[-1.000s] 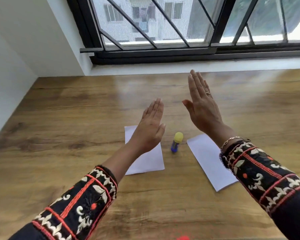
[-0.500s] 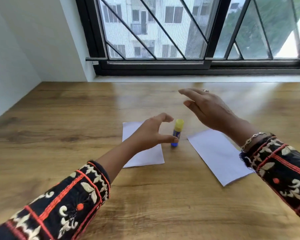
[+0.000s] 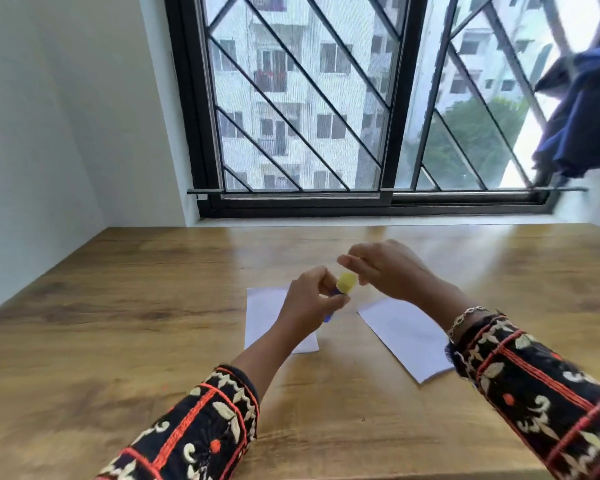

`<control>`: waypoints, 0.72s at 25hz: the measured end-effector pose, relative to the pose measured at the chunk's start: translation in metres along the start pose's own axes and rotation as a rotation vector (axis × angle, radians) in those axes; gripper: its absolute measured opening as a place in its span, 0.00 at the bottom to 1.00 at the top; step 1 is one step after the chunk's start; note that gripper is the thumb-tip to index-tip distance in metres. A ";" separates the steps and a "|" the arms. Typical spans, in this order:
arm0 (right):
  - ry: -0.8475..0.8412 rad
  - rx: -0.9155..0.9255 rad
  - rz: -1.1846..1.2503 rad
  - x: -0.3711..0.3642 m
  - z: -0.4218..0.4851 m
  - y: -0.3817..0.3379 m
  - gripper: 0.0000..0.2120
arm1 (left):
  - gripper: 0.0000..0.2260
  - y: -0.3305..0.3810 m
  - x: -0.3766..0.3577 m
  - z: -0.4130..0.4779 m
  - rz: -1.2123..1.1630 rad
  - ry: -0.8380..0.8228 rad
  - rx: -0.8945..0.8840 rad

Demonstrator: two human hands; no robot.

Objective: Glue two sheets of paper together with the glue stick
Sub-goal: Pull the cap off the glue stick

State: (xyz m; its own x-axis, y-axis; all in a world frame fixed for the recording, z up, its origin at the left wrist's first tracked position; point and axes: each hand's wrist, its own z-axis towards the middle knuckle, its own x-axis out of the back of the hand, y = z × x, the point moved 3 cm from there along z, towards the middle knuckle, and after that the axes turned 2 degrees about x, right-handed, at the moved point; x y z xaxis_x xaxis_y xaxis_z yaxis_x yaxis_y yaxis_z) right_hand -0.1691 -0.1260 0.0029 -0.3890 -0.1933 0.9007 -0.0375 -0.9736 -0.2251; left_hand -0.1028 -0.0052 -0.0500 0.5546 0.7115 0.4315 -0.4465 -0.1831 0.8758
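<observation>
Got the glue stick [image 3: 340, 295] pinched in my left hand [image 3: 311, 304], lifted between the two paper sheets [image 3: 404, 336]. My right hand [image 3: 387, 271] is loosely curled just beside the yellow cap [image 3: 347, 283] (not gripping yet). If I yank the cap too hard, the stick could slip and smear glue on the table [image 3: 118, 306].

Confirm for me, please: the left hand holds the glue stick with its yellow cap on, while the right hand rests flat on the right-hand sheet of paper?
Not quite. In the head view the right hand is raised beside the yellow cap, not flat on the right-hand sheet. The rest stands: the left hand holds the glue stick, cap on.
</observation>
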 end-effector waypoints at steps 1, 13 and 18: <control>-0.012 -0.017 -0.012 0.000 -0.001 -0.004 0.17 | 0.06 0.004 0.000 -0.003 0.030 0.021 -0.025; 0.005 0.051 0.171 0.014 -0.027 -0.030 0.08 | 0.03 0.031 0.025 -0.028 -0.023 -0.059 -0.099; -0.024 -0.080 0.319 0.021 -0.030 -0.028 0.11 | 0.06 0.036 0.020 -0.033 0.025 0.011 -0.126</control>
State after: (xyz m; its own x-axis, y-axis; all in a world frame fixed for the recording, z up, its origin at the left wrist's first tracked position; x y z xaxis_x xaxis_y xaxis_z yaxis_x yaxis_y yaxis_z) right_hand -0.2033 -0.0995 0.0167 -0.3711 -0.4903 0.7886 0.0098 -0.8513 -0.5247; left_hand -0.1311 0.0246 -0.0172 0.5346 0.7152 0.4503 -0.5456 -0.1148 0.8301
